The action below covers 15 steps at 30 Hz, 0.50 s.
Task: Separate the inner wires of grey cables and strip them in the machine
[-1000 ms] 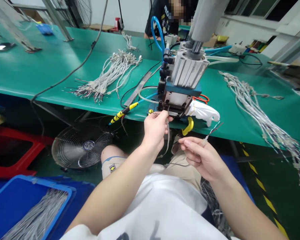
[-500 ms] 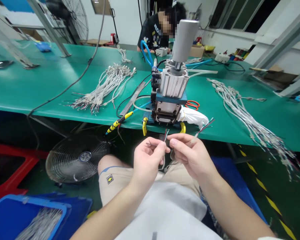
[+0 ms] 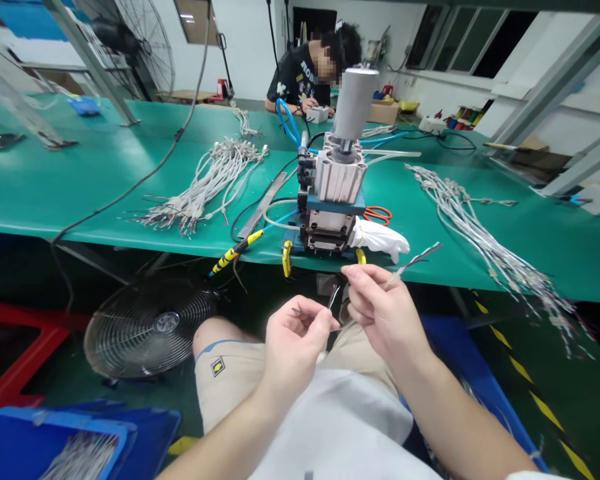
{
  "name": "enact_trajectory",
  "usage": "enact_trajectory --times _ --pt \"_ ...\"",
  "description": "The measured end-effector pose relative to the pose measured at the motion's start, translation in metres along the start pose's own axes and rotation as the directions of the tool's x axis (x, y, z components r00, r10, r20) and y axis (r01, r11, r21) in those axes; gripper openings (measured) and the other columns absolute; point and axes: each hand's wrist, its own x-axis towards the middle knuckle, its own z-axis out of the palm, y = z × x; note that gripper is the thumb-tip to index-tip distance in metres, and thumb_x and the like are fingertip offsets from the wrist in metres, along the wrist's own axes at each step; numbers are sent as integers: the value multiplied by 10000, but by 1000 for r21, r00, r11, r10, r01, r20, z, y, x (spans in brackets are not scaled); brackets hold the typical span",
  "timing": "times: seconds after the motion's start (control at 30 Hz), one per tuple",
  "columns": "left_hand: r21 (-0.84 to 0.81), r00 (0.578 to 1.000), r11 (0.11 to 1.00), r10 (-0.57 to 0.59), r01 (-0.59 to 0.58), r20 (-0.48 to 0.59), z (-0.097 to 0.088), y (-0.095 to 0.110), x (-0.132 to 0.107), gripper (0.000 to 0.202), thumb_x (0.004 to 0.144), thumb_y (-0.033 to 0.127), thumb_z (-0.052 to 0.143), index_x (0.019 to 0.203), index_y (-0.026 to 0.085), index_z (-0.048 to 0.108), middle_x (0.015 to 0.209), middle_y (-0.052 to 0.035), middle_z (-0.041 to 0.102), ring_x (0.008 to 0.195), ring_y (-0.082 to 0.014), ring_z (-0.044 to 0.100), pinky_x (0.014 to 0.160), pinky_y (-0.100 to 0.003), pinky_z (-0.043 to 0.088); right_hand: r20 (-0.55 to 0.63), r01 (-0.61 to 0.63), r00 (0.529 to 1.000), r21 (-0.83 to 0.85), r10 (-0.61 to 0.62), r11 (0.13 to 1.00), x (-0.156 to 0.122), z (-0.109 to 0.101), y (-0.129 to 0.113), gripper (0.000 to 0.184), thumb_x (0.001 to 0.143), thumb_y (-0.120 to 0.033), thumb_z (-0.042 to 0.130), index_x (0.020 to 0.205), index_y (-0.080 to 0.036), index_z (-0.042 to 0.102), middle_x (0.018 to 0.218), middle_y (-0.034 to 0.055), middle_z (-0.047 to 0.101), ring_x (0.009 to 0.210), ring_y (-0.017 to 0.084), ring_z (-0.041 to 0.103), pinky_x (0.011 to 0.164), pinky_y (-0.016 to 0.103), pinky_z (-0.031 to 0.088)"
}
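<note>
My left hand [image 3: 300, 340] is closed in a pinch on a cable, whose thin coloured wires [image 3: 333, 295] stick up past the thumb. My right hand [image 3: 383, 310] is closed too, a little higher and to the right. Another cable [image 3: 394, 279] passes through its fingers, with red, white and dark wire ends fanning out over the table edge. Below the hands, the rest of the cables is mostly hidden. Just beyond them stands a pneumatic machine [image 3: 337, 177] with a grey cylinder on top and yellow-handled parts at its front.
Bundles of white cables lie on the green table [image 3: 105, 173], one bundle [image 3: 200, 190] left and another [image 3: 480, 230] right. A yellow-black pen-like tool [image 3: 236, 253] hangs at the edge. A floor fan [image 3: 153, 327] and blue bin [image 3: 80, 420] stand lower left. Across the table, a person [image 3: 305, 73] leans over work.
My hands have moved apart: the left has dropped lower, while the right stays near the table edge with its cable. The view has shifted slightly. The person opposite now shows a hand.
</note>
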Motion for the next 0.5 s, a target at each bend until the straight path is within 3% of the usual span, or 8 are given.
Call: enact_trajectory --times 0.17,0.3,0.5 --pt "-30 1000 999 -14 14 -3 -4 0 -1 152 802 226 667 677 166 605 600 -5 671 419 -61 444 418 -173 371 82 -107 991 -22 109 994 -5 -4 4 267 717 -249 797 962 -188 713 502 -96 438 385 30 208 364 178 127" --pt "-51 999 998 -34 34 -4 -5 0 1 143 797 228 678 691 163 608 622 -7 681 431 -58 467 435 -167 393 121 -129 983 -58 135 990 -12 -3 9 181 744 -310 770 814 -150 725 416 -107 353 382 38 191 375 195 121" --pt "-84 994 991 -95 100 58 -7 -1 0 117 779 235 722 723 160 652 620 -7 672 453 -67 487 451 -178 411 127 -140 980 -85 150 986 -14 -1 9 181 704 -299 811 704 -150 708 442 -52 515 368 25 246 378 199 118"
